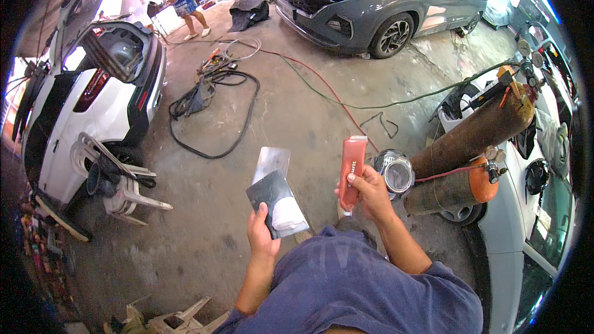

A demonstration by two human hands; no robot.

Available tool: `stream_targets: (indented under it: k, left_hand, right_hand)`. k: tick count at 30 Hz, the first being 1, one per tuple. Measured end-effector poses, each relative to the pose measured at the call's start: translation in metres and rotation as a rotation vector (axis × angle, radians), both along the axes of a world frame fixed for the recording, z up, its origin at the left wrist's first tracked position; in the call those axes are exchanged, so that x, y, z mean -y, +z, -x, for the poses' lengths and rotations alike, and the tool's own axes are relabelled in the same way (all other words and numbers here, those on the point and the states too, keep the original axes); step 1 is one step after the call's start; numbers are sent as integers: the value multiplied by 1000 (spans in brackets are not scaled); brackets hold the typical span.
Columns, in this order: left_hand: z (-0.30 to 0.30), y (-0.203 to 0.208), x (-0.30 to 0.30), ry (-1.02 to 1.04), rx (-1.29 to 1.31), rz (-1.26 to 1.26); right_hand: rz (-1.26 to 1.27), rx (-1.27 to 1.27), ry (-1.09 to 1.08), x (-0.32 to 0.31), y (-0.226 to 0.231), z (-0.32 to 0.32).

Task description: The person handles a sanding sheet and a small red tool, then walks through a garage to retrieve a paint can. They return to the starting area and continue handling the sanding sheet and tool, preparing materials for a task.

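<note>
A: What's nearest?

B: The left hand (264,235), closed on the near-left edge of a dark plate (265,193), thumb over the top. Holding just that edge probably keeps fingers out of the white blob (287,214) on the plate's right half. A paler sheet (271,161) shows past the plate's far edge.

A: And the right hand (371,193)?

B: Wrapped around a red tube (354,156), right of the plate. Its thumb presses the front, likely to steady the soft body.

A: Beyond those?

B: Farther right of the plate there's a round tin (398,175), then an orange-topped cylinder (433,196) and a brown cylinder (476,130); I can't tell whether they're upright or leaning.

A: And farther?

B: A black hose (250,122) lies looped beyond the plate, leftward, perhaps coiled for tidiness. Well beyond the plate, rightward, stands a grey car (352,6).
</note>
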State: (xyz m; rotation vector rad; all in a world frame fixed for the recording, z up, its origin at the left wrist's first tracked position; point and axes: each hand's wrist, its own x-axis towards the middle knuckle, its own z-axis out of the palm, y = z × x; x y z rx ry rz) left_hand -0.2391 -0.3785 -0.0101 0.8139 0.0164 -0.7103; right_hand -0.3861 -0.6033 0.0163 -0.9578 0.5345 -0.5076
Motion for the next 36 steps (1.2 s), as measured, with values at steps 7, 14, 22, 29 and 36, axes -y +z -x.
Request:
stream_targets:
  k: [7,14,22,29,36]
  left_hand:
    - [0,-3,-1,-29,-15,-5]
    - [6,0,2,-43,-16,-11]
    - [5,3,3,-55,5,-7]
    - [7,7,2,-97,2,-46]
    - [10,13,5,-223,111,-133]
  right_hand:
    - [-36,3,-12,1,15,3]
    - [133,-105,-48,-6,13,6]
    - [-8,-17,21,-13,38,8]
    - [119,-92,234,-16,42,9]
    - [-15,-190,382,-21,58,8]
